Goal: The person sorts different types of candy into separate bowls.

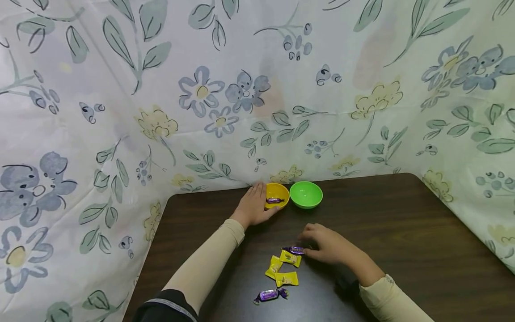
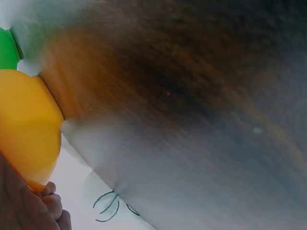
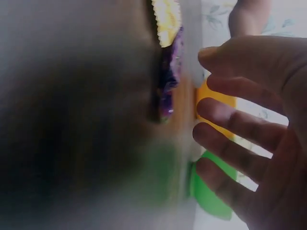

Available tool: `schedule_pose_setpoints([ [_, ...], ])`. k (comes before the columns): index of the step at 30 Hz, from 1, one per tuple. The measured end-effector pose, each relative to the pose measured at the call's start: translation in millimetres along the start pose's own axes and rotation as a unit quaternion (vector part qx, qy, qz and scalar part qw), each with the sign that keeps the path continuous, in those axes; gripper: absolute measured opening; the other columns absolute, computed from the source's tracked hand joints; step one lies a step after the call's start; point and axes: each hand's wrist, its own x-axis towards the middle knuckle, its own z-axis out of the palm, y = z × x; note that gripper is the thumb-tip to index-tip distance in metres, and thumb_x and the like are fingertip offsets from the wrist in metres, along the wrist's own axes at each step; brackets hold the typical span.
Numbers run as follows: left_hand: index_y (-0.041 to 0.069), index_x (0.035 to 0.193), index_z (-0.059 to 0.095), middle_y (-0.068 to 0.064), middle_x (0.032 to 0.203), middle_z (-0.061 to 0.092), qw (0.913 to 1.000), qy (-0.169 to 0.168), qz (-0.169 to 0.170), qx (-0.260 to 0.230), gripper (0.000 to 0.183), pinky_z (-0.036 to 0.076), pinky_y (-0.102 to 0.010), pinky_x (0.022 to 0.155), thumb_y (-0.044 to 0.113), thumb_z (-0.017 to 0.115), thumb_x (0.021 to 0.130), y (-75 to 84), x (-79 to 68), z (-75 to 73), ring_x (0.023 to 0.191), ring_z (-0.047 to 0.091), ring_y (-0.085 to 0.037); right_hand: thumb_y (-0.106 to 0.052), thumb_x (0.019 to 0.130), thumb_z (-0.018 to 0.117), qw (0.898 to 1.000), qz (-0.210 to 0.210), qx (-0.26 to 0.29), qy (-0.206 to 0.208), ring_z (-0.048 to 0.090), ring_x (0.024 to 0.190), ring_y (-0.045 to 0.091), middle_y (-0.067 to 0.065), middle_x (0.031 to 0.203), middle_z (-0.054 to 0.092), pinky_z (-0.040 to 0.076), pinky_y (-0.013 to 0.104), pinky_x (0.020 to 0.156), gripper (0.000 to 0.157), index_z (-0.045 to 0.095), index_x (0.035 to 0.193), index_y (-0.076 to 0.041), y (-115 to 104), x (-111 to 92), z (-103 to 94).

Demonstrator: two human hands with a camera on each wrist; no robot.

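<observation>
My left hand (image 1: 253, 206) rests against the left side of a yellow bowl (image 1: 282, 191), fingers straight along it and thumb across its near side. A purple-wrapped candy (image 1: 275, 201) lies in that bowl. My right hand (image 1: 327, 245) hovers by another purple-wrapped candy (image 1: 296, 250). In the right wrist view its fingers are spread and hold nothing, apart from that purple candy (image 3: 171, 72). Three yellow-wrapped candies (image 1: 287, 279) lie close together on the table, with one more purple candy (image 1: 270, 295) nearest me.
A green bowl (image 1: 306, 195) stands directly right of the yellow one, near the far edge of the dark brown table (image 1: 382, 223). Behind that edge and at the sides hangs a floral cloth (image 1: 241, 147).
</observation>
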Motion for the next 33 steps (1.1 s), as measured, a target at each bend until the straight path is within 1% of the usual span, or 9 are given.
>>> schedule_pose_setpoints([
  [5, -0.002, 0.168, 0.016, -0.021, 0.177, 0.018, 1.0000, -0.003, 0.000, 0.001, 0.105, 0.017, -0.045, 0.135, 0.078, 0.028, 0.101, 0.1, -0.2, -0.7, 0.166, 0.019, -0.033, -0.018, 0.093, 0.080, 1.000, 0.001, -0.004, -0.006, 0.061, 0.098, 0.011, -0.003, 0.107, 0.066, 0.057, 0.037, 0.083, 0.030, 0.077, 0.123, -0.013, 0.7, -9.5, 4.6],
  [10, -0.002, 0.169, 0.016, -0.020, 0.177, 0.018, 1.0000, 0.003, 0.001, 0.001, 0.106, 0.017, -0.044, 0.135, 0.079, 0.028, 0.101, 0.4, 2.1, 0.3, 0.165, 0.020, -0.033, -0.019, 0.093, 0.082, 1.000, 0.021, -0.017, 0.000, 0.054, 0.091, 0.006, -0.007, 0.102, 0.063, 0.052, 0.031, 0.076, 0.029, 0.078, 0.121, -0.015, 1.0, -14.7, 9.7],
  [16, -0.001, 0.169, 0.015, -0.019, 0.178, 0.017, 1.0000, -0.003, -0.003, 0.004, 0.105, 0.017, -0.044, 0.135, 0.078, 0.028, 0.101, -1.0, 1.1, 3.1, 0.166, 0.019, -0.032, -0.021, 0.093, 0.082, 0.999, 0.018, -0.023, 0.015, 0.048, 0.083, 0.004, -0.008, 0.096, 0.059, 0.045, 0.026, 0.070, 0.025, 0.080, 0.117, -0.016, 1.1, -15.9, 16.5],
  [24, -0.001, 0.169, 0.016, -0.019, 0.177, 0.018, 0.9999, -0.005, -0.009, -0.001, 0.104, 0.018, -0.044, 0.135, 0.077, 0.029, 0.101, -2.2, -0.6, 4.6, 0.166, 0.019, -0.032, -0.022, 0.092, 0.084, 0.998, 0.007, -0.043, 0.038, 0.053, 0.084, 0.004, -0.008, 0.096, 0.062, 0.050, 0.028, 0.070, 0.020, 0.081, 0.111, -0.018, -1.7, -11.4, 22.1],
  [27, -0.001, 0.169, 0.016, -0.019, 0.177, 0.018, 0.9999, -0.003, -0.010, 0.000, 0.104, 0.018, -0.044, 0.135, 0.078, 0.029, 0.101, -2.3, 0.0, 5.0, 0.166, 0.019, -0.032, -0.023, 0.092, 0.084, 0.998, 0.011, -0.051, 0.036, 0.054, 0.086, 0.004, -0.008, 0.098, 0.063, 0.052, 0.029, 0.071, 0.020, 0.080, 0.111, -0.019, -2.5, -8.9, 23.1],
  [33, 0.000, 0.169, 0.014, -0.019, 0.178, 0.017, 0.9999, -0.002, -0.009, 0.005, 0.105, 0.017, -0.043, 0.135, 0.078, 0.028, 0.101, -1.7, 0.5, 4.7, 0.166, 0.019, -0.031, -0.027, 0.091, 0.084, 0.998, 0.015, -0.051, 0.029, 0.051, 0.085, 0.004, -0.009, 0.099, 0.063, 0.050, 0.028, 0.070, 0.023, 0.080, 0.112, -0.019, -4.2, -4.5, 24.7],
])
